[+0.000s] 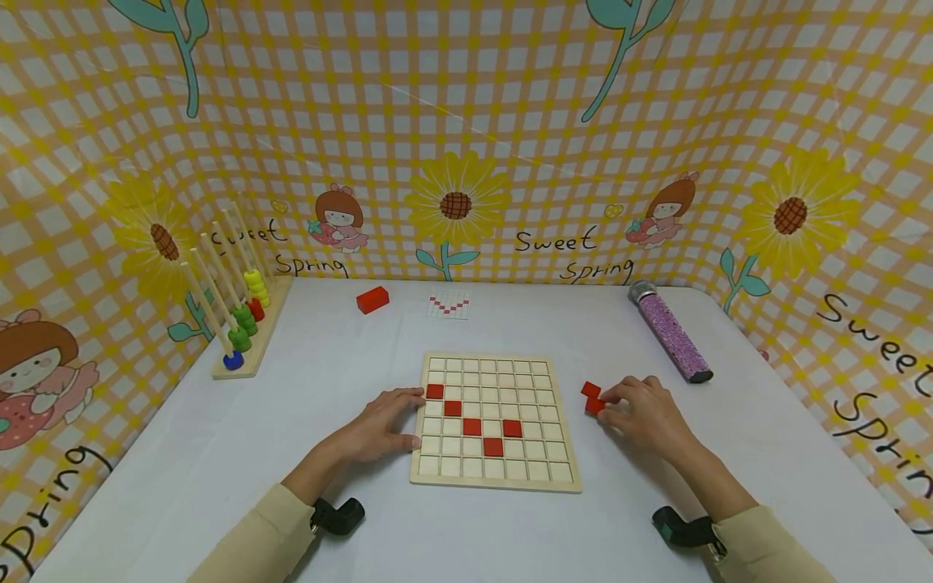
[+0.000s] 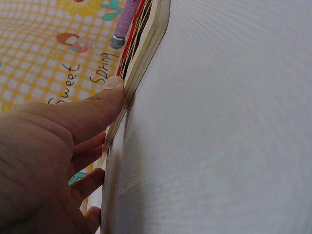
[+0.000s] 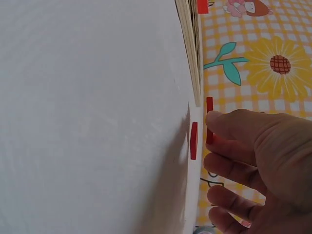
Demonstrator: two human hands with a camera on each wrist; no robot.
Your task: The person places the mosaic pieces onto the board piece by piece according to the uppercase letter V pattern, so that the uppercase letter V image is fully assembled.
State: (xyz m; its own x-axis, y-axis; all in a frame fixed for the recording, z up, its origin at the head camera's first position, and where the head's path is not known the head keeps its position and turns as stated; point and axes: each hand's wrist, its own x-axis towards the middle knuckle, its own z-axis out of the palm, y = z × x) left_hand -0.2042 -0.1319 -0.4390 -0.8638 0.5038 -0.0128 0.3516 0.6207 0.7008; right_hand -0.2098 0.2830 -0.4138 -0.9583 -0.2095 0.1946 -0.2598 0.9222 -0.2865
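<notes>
A square wooden grid board (image 1: pixel 539 486) lies on the white table, with several red square tiles (image 1: pixel 492 447) set in its cells in a slanting line that turns upward at the right. My left hand (image 1: pixel 375 425) rests at the board's left edge, thumb (image 2: pixel 105 105) and fingertips against its side. To the right of the board, my right hand (image 1: pixel 649 417) pinches a red square tile (image 3: pixel 209 105) between thumb and fingers. Another red tile (image 3: pixel 194 140) lies on the table right beside it.
Behind the board lie a red block (image 1: pixel 372 300) and a small card (image 1: pixel 448 305) printed with a red V pattern. A wooden peg stand (image 1: pixel 236 372) with coloured beads is at the left. A purple glittery microphone (image 1: pixel 672 334) lies at the right. Patterned cloth (image 1: pixel 466 105) surrounds the table.
</notes>
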